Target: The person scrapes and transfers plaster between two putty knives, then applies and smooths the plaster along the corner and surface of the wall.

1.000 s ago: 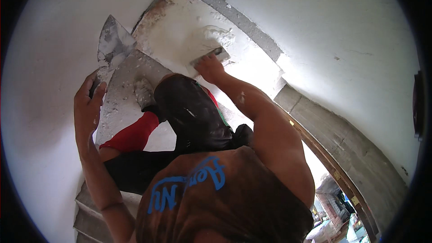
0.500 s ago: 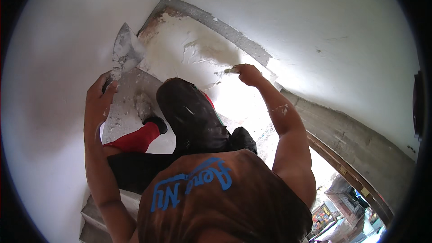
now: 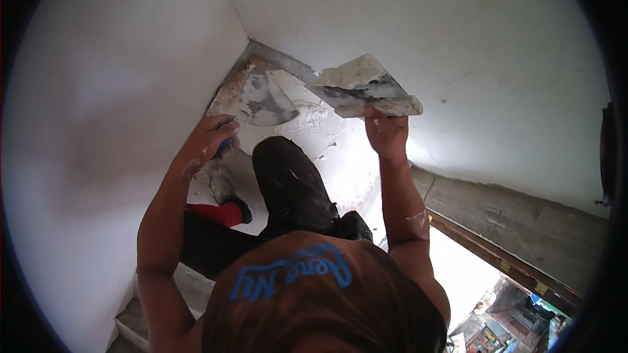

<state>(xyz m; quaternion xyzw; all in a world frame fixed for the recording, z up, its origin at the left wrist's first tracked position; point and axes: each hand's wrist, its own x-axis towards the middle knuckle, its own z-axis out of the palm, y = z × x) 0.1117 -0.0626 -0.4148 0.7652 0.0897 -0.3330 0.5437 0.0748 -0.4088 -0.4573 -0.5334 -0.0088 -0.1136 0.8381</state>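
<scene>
Room: white plastered walls (image 3: 98, 124) meet at a corner, and a grey unplastered strip (image 3: 275, 59) runs along the joint where they meet the surface above.
Right trowel: a wide putty blade (image 3: 366, 85) is held up against the corner area, its upper face loaded with white plaster (image 3: 353, 73); its edge is smeared grey and white.
Right hand: the right hand (image 3: 386, 134) grips the blade from below, fingers closed around its lower edge or handle; the handle itself is hidden by the hand.
Left trowel: a second, triangular blade (image 3: 258, 98) lies flat near the grey strip, just beside the first blade but I cannot tell if they touch; it is stained with dried plaster.
Left hand: the left hand (image 3: 209, 140) is closed around a blue handle (image 3: 224, 147) of this blade, the grip tight.
Fresh patch: wet white plaster (image 3: 320, 131) covers the surface between the two hands, with rough marks in it.
Body: a dark trouser knee (image 3: 291, 186) is raised between the arms, a red sock and dark shoe (image 3: 226, 212) stand lower left, and a brown shirt with blue print (image 3: 307, 287) fills the lower edge.
Below: grey steps (image 3: 137, 320) show at the lower left.
Right side: a bare concrete beam (image 3: 517, 216) and a wooden frame (image 3: 497, 258) border a bright opening (image 3: 464, 274).
</scene>
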